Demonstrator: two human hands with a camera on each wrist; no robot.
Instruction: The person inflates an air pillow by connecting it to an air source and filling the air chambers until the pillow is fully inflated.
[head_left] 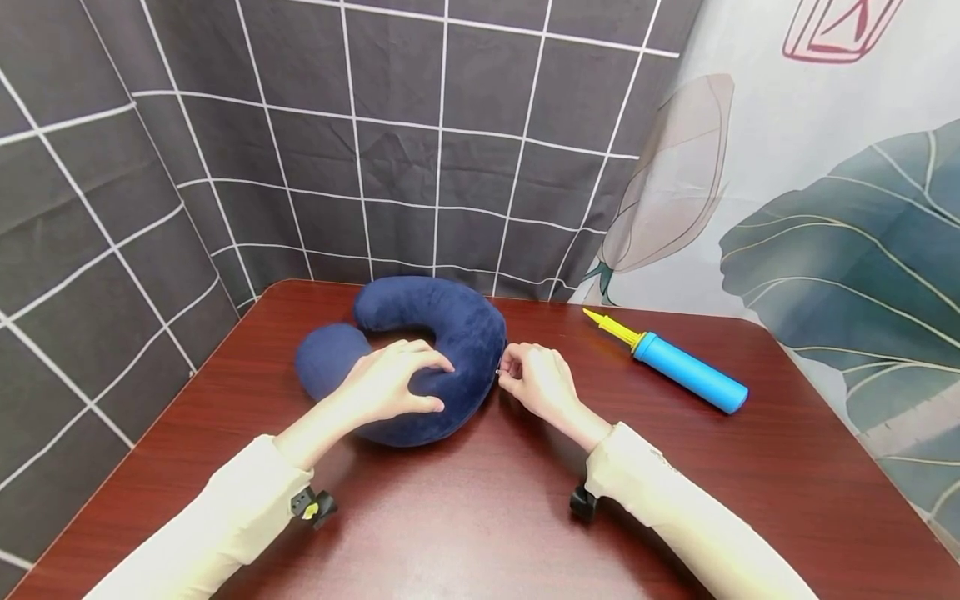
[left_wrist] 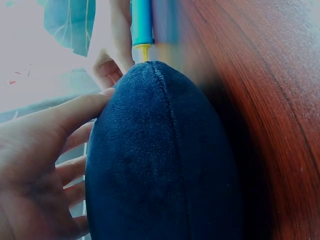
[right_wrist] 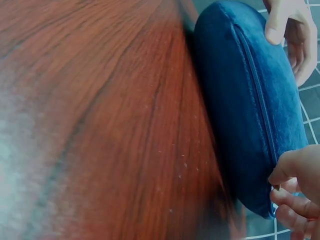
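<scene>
A navy plush U-shaped neck pillow [head_left: 468, 333] lies on the table, its opening toward the left. My left hand [head_left: 393, 379] rests on top of it with fingers spread and loosely bent. In the left wrist view the thumb touches the plush near a seam. At the pillow's right edge, my right hand [head_left: 538, 379] pinches a small zipper pull [right_wrist: 276, 188] between thumb and fingertips. The zipper [right_wrist: 259, 92] follows the pillow's outer side in the right wrist view and looks closed along the stretch that shows.
A blue hand pump [head_left: 690, 372] with a yellow nozzle [head_left: 611, 325] lies on the table to the right of the pillow. The reddish-brown wooden table [head_left: 465, 533] backs onto a dark grid-patterned cloth [head_left: 397, 167] and a leaf-printed curtain [head_left: 862, 242].
</scene>
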